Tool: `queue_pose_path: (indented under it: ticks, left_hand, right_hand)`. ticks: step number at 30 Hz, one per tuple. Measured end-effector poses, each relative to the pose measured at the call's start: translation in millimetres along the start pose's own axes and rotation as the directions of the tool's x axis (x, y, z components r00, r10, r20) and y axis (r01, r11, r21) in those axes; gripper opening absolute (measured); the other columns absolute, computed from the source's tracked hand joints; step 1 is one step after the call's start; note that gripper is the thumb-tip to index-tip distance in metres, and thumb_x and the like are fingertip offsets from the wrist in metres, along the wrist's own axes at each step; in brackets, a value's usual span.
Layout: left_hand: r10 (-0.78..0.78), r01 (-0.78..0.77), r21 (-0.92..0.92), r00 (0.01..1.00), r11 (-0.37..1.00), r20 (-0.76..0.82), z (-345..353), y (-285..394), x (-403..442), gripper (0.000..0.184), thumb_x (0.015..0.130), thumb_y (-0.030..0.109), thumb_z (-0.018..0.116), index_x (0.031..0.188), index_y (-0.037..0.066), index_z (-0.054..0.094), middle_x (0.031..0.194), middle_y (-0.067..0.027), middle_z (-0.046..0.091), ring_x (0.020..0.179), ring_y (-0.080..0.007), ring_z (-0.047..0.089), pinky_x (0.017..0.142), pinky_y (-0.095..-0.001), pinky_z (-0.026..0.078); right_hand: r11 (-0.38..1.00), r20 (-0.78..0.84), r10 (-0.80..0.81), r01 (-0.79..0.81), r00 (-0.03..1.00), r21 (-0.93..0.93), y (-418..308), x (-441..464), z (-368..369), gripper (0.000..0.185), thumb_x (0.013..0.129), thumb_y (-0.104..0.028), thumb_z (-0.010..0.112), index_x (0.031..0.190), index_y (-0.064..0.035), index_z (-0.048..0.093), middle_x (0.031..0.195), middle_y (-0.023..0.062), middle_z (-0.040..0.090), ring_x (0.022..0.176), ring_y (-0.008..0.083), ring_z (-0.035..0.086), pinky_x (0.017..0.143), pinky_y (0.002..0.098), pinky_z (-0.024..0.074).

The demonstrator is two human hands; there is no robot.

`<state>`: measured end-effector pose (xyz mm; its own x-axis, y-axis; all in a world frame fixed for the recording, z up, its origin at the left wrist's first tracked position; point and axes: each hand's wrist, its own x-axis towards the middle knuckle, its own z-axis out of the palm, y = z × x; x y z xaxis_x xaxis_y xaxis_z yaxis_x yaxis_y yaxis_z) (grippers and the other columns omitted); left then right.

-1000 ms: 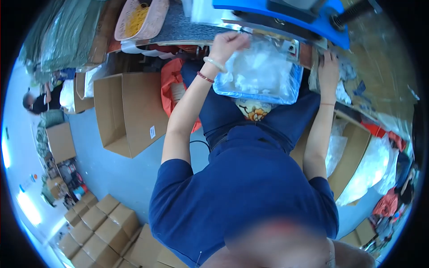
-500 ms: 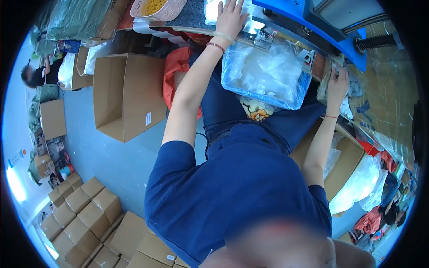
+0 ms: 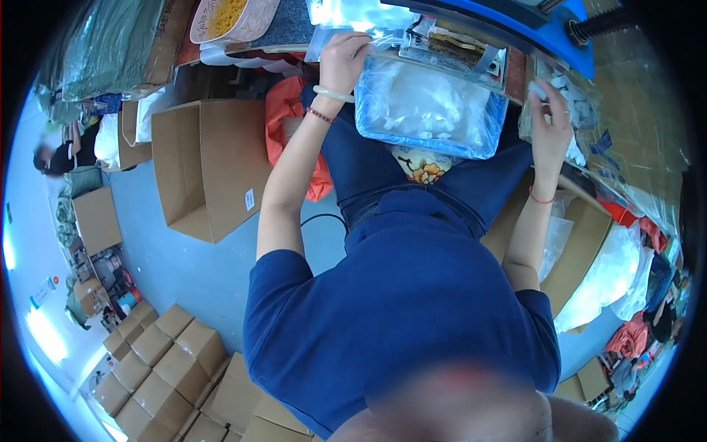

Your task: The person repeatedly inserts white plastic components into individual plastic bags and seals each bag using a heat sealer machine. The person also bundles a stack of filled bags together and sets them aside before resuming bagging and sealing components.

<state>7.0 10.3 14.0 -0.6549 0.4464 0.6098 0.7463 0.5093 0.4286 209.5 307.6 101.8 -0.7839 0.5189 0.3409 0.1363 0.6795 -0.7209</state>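
Observation:
My left hand (image 3: 344,65) is closed at the table edge, fingertips pinching the edge of a clear plastic bag (image 3: 383,38). Just beyond it lies a stack of shiny clear bags (image 3: 357,12). My right hand (image 3: 551,121) is raised over a pile of small whitish pieces (image 3: 578,103) at the right. Between its thumb and fingers is a small white piece (image 3: 540,89), its exact kind unclear. In front of my lap, between my hands, a tray lined with blue plastic (image 3: 460,149) holds clear film and small white bits.
A blue machine (image 3: 515,22) with a metal plate stands ahead. A white basket (image 3: 254,22) of yellow rubber bands is at the upper left. An open cardboard box (image 3: 228,169) stands left, another (image 3: 582,243) right. Stacked cartons (image 3: 169,368) fill the lower left. Another person (image 3: 62,158) is far left.
My left hand has drawn back toward me from lying flat on the bag stack and now pinches a bag. My right hand has lifted from the pile with a small white piece.

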Motion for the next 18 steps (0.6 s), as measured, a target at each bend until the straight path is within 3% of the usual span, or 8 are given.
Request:
queue_pose_path:
  ticks: [2, 3, 4, 6, 11, 14, 17, 18]
  left_hand:
    - [-0.260, 0.260, -0.199, 0.965, 0.945, 0.024, -10, 16, -6, 0.013, 0.080, 0.008, 0.072, 0.092, 0.003, 0.074, 0.090, -0.0119, 0.072, 0.083, -0.0300, 0.068, 0.074, -0.0356, 0.054]
    - [-0.262, 0.263, -0.199, 0.965, 0.944, 0.035, -13, 22, -8, 0.013, 0.080, 0.008, 0.072, 0.092, 0.003, 0.074, 0.090, -0.0119, 0.072, 0.083, -0.0300, 0.068, 0.074, -0.0356, 0.054]
    - [-0.275, 0.278, -0.180, 0.960, 0.943, 0.045, -15, 25, -6, 0.016, 0.081, 0.011, 0.074, 0.095, 0.004, 0.075, 0.089, -0.0107, 0.073, 0.079, -0.0230, 0.069, 0.072, -0.0305, 0.054]
    - [-0.276, 0.281, -0.164, 0.960, 0.946, 0.056, -19, 37, 5, 0.020, 0.082, 0.014, 0.077, 0.099, 0.004, 0.075, 0.088, -0.0094, 0.074, 0.075, -0.0160, 0.070, 0.069, -0.0254, 0.053]
    - [-0.382, 0.561, -0.521, 0.825, 0.644, 0.416, -33, 88, 13, 0.017, 0.082, 0.011, 0.077, 0.097, 0.002, 0.075, 0.086, -0.0064, 0.075, 0.077, -0.0085, 0.067, 0.069, -0.0233, 0.053]
    - [-0.353, 0.581, -0.571, 0.811, 0.581, 0.466, -31, 102, 13, 0.019, 0.083, 0.011, 0.077, 0.099, 0.001, 0.075, 0.088, -0.0047, 0.074, 0.078, -0.0058, 0.064, 0.072, -0.0212, 0.052]
    - [-0.286, 0.591, -0.566, 0.793, 0.575, 0.538, -31, 103, 13, 0.021, 0.085, 0.012, 0.075, 0.102, 0.000, 0.074, 0.090, -0.0059, 0.074, 0.080, -0.0066, 0.064, 0.074, -0.0216, 0.052]
    - [-0.230, 0.638, -0.537, 0.735, 0.552, 0.637, -29, 101, 13, 0.021, 0.086, 0.013, 0.074, 0.103, 0.000, 0.074, 0.092, -0.0074, 0.074, 0.083, -0.0083, 0.066, 0.075, -0.0224, 0.053]
  right_hand:
    - [0.983, 0.091, -0.103, 0.087, 0.991, 0.160, -9, -19, 14, 0.026, 0.090, -0.012, 0.068, 0.116, -0.0075, 0.068, 0.106, 0.0054, 0.067, 0.083, 0.0123, 0.059, 0.077, 0.0251, 0.0480]
    - [0.974, 0.144, -0.151, 0.122, 0.978, 0.191, -9, -30, 24, 0.025, 0.090, -0.009, 0.068, 0.114, -0.0073, 0.069, 0.106, 0.0046, 0.067, 0.082, 0.0116, 0.057, 0.077, 0.0246, 0.0476]
    - [0.963, 0.288, 0.019, -0.094, 0.958, 0.252, -23, -39, 30, 0.023, 0.088, -0.009, 0.070, 0.111, -0.0066, 0.070, 0.107, 0.0043, 0.068, 0.082, 0.0109, 0.056, 0.077, 0.0236, 0.0470]
    - [0.956, 0.354, 0.067, -0.162, 0.933, 0.245, -32, -40, 44, 0.023, 0.087, -0.010, 0.072, 0.109, -0.0056, 0.070, 0.105, 0.0037, 0.068, 0.081, 0.0111, 0.056, 0.077, 0.0234, 0.0468]
    - [0.933, 0.145, -0.225, 0.170, 0.964, 0.318, -74, -1, 29, 0.024, 0.085, -0.013, 0.074, 0.107, -0.0060, 0.071, 0.103, 0.0052, 0.070, 0.089, 0.0134, 0.061, 0.079, 0.0246, 0.0472]
    - [0.900, 0.069, -0.374, 0.344, 0.925, 0.267, -76, 7, 30, 0.024, 0.084, -0.013, 0.074, 0.106, -0.0053, 0.071, 0.102, 0.0072, 0.070, 0.092, 0.0175, 0.063, 0.079, 0.0286, 0.0489]
    - [0.900, 0.208, -0.421, 0.380, 0.883, 0.213, -64, 14, 31, 0.024, 0.086, -0.015, 0.071, 0.108, -0.0050, 0.070, 0.102, 0.0092, 0.069, 0.093, 0.0234, 0.064, 0.081, 0.0335, 0.0495]
    - [0.901, 0.363, -0.435, 0.401, 0.824, 0.168, -63, 24, 22, 0.025, 0.088, -0.017, 0.070, 0.109, -0.0052, 0.069, 0.103, 0.0096, 0.069, 0.095, 0.0255, 0.063, 0.082, 0.0346, 0.0493]
